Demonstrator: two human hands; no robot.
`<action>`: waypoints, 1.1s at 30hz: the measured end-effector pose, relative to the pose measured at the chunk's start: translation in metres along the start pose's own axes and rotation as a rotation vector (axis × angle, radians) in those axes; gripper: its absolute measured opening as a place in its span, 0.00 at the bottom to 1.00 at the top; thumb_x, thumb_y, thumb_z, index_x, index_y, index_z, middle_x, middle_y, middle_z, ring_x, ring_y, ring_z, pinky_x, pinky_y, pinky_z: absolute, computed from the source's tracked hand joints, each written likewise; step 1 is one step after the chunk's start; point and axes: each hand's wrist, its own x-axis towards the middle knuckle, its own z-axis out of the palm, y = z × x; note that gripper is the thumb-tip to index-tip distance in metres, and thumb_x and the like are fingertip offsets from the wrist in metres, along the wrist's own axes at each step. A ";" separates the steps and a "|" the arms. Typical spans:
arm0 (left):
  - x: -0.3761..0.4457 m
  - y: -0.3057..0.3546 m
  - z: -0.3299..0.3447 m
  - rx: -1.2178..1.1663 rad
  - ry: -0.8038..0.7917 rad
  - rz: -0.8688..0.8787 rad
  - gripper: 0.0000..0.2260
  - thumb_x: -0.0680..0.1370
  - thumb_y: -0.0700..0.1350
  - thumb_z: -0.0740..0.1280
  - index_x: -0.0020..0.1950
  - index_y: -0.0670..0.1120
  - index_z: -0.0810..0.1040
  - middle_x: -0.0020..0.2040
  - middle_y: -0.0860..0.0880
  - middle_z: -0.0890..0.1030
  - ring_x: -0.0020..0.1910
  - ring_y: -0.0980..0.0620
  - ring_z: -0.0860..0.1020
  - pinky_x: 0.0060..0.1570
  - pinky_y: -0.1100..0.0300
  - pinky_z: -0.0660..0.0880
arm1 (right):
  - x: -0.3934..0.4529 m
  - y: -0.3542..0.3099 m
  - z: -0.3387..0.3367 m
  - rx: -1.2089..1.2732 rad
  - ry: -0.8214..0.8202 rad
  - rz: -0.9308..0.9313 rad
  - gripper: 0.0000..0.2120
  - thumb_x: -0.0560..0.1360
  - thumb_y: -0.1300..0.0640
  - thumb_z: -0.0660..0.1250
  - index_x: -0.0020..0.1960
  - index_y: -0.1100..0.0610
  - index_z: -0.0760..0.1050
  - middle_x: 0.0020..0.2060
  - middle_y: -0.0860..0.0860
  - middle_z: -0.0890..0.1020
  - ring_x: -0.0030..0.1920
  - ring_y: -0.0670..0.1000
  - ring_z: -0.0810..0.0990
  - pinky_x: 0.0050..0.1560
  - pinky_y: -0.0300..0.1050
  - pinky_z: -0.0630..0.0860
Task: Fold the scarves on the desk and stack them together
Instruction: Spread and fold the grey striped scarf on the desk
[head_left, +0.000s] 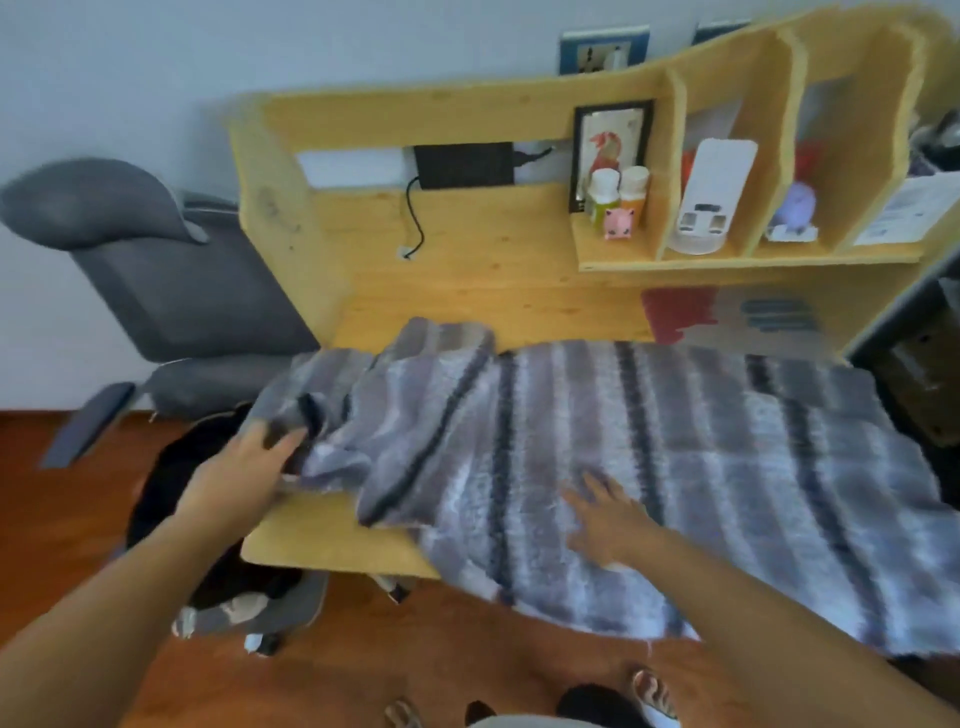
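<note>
- On the desk (332, 530) the scarf (675, 441) lies spread, its near edge hanging over the front.
- Left hand (249, 462) seems to grip the bunched left end, though blur hides the fingers; pulling could drag it floorward.
- Right hand (608, 519) rests flat, fingers spread, the only anchor.

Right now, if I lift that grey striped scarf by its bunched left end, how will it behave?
The grey striped scarf will probably flop and drape: it already wrinkles near your left hand. Its front edge overhangs the desk, so it may slide toward the floor. Your right hand, flat on it, likely steadies it.
</note>
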 end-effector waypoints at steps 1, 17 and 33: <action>-0.001 -0.033 -0.008 0.064 -0.001 -0.051 0.32 0.75 0.41 0.74 0.77 0.50 0.68 0.65 0.40 0.68 0.58 0.36 0.77 0.49 0.45 0.79 | 0.002 -0.002 0.001 -0.019 -0.024 0.031 0.41 0.79 0.30 0.55 0.82 0.43 0.37 0.81 0.51 0.35 0.80 0.61 0.36 0.77 0.63 0.51; -0.042 0.079 0.091 -0.287 -0.396 -0.105 0.36 0.84 0.59 0.60 0.83 0.57 0.39 0.84 0.45 0.46 0.82 0.38 0.45 0.78 0.38 0.50 | -0.021 0.090 -0.021 -0.058 -0.022 0.621 0.31 0.83 0.48 0.51 0.82 0.43 0.41 0.81 0.54 0.39 0.80 0.65 0.43 0.78 0.64 0.52; -0.040 0.090 0.106 -0.403 -0.368 0.155 0.29 0.84 0.61 0.55 0.83 0.61 0.48 0.84 0.51 0.46 0.83 0.46 0.43 0.80 0.48 0.46 | -0.009 0.046 -0.026 -0.002 -0.155 0.533 0.27 0.80 0.53 0.62 0.78 0.55 0.65 0.73 0.57 0.70 0.70 0.59 0.73 0.70 0.56 0.72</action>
